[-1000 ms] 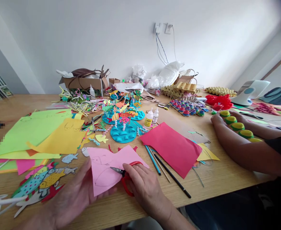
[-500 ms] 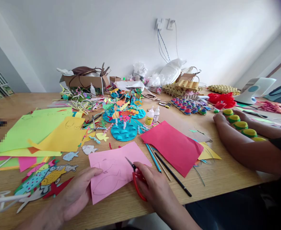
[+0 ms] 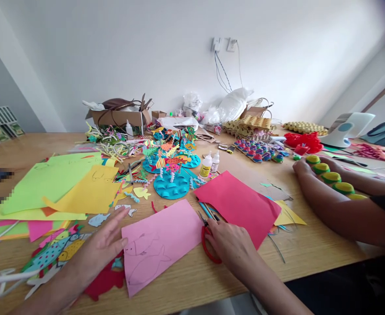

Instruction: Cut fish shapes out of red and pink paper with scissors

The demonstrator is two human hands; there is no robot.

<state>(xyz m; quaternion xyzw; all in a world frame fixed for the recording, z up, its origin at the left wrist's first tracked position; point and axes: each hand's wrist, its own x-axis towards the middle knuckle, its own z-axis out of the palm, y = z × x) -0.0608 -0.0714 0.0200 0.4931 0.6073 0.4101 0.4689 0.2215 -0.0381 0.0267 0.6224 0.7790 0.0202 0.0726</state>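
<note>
A pink sheet of paper (image 3: 166,236) with fish outlines drawn in pencil lies on the table before me. At its left edge, my left hand (image 3: 102,245) has its fingers stretched out, the thumb tip at the paper's border. My right hand (image 3: 232,240) is low over the table at the sheet's right edge, fingers around red-handled scissors (image 3: 208,251). The scissor blades point away from me, beside several pencils (image 3: 207,210) partly covered by a red sheet (image 3: 241,205). Under and beside my left hand lie cut-out paper fish (image 3: 105,280).
Green (image 3: 54,179) and yellow sheets (image 3: 97,188) lie at left. Blue discs (image 3: 171,186) bearing paper fish and two glue bottles (image 3: 206,165) stand mid-table. At right, another person's arms (image 3: 330,210) surround a row of green-and-yellow cups (image 3: 330,177). Boxes and egg trays (image 3: 248,124) line the wall.
My left hand has let go of the pink paper and opened; the sheet now lies lower on the table. My right hand has moved right and down with the scissors, toward the pencils.
</note>
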